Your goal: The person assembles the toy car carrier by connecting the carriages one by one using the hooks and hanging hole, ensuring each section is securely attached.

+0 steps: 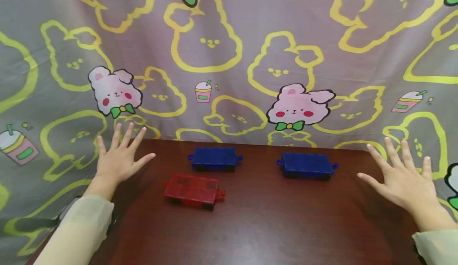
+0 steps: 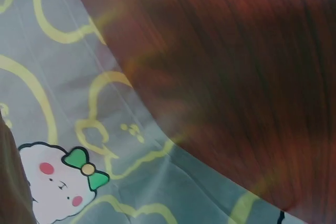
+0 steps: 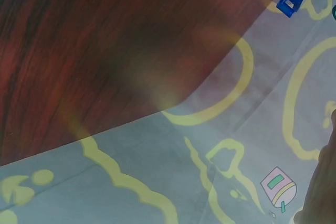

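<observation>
Both hands are spread with straight fingers and hold nothing. My left hand [image 1: 117, 162] is over the table's left side, nearest to a red translucent toy wagon [image 1: 192, 190] with black wheels and end couplings. Behind that wagon, near the back edge, stands a blue toy wagon [image 1: 214, 158] with a coupling loop at each end. A second blue toy wagon [image 1: 307, 164] stands to its right, apart from it. My right hand [image 1: 404, 181] is at the table's right side, to the right of this second wagon. In the right wrist view, a blue coupling [image 3: 290, 4] shows at the top right corner.
The dark brown wooden table [image 1: 250, 225] has a glossy top. A grey cloth [image 1: 243, 86] with yellow bunny outlines, pink rabbit faces and drink cups hangs behind its back edge and around its sides.
</observation>
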A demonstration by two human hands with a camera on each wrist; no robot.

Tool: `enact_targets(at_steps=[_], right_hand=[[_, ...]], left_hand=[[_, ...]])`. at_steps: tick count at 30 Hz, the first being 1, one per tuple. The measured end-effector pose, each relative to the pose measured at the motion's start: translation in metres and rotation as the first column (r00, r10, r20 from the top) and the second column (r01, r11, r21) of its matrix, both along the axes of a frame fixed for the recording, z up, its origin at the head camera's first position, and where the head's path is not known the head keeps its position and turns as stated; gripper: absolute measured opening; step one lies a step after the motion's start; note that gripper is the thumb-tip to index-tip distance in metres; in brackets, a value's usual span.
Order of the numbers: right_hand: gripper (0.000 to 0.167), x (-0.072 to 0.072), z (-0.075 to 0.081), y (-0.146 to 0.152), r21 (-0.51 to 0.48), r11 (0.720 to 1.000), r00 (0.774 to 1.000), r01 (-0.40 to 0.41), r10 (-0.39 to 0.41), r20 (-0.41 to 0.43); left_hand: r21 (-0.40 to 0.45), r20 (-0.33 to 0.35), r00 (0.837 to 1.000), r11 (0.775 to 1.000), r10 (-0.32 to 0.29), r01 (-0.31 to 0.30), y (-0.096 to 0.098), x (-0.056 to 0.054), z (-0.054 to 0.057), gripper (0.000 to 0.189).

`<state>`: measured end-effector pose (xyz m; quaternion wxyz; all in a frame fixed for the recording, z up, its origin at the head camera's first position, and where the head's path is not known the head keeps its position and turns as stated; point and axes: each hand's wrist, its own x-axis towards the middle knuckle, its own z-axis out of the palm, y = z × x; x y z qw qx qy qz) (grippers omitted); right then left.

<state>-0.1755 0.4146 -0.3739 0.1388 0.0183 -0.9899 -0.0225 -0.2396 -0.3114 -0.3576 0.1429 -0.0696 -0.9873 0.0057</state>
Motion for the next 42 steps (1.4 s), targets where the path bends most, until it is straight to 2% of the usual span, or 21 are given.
enact_targets(at_steps=[7, 11, 15, 20, 29, 42], right_hand=[[0.092, 0.001, -0.002, -0.003, -0.001, 1.0, 1.0, -0.003, 0.003, 0.004], [0.091, 0.001, -0.003, -0.006, -0.01, 1.0, 1.0, -0.018, 0.018, -0.004], [0.091, -0.003, -0.004, -0.009, -0.016, 0.999, 1.0, -0.029, 0.029, -0.007], [0.091, -0.008, -0.003, -0.017, -0.023, 0.999, 0.999, -0.032, 0.032, -0.003], [0.089, -0.013, -0.003, -0.038, -0.062, 0.994, 0.996, -0.087, 0.088, 0.003], [0.087, -0.028, -0.017, -0.065, -0.069, 0.984, 0.986, -0.165, 0.167, 0.024]], left_hand=[[0.012, 0.002, 1.0, 1.0, -0.004, 0.004, 0.003, 0.003, 0.003, 0.089], [0.008, 0.007, 1.0, 1.0, -0.006, 0.006, 0.003, 0.006, 0.0, 0.089], [0.013, 0.007, 1.0, 1.0, -0.006, 0.006, 0.001, 0.01, -0.002, 0.089], [0.024, -0.008, 1.0, 1.0, -0.018, 0.018, 0.005, 0.009, 0.001, 0.089], [0.03, 0.026, 0.997, 0.997, -0.069, 0.068, 0.024, 0.01, 0.004, 0.088], [0.006, 0.027, 0.985, 0.985, -0.173, 0.173, 0.052, 0.02, -0.005, 0.086]])
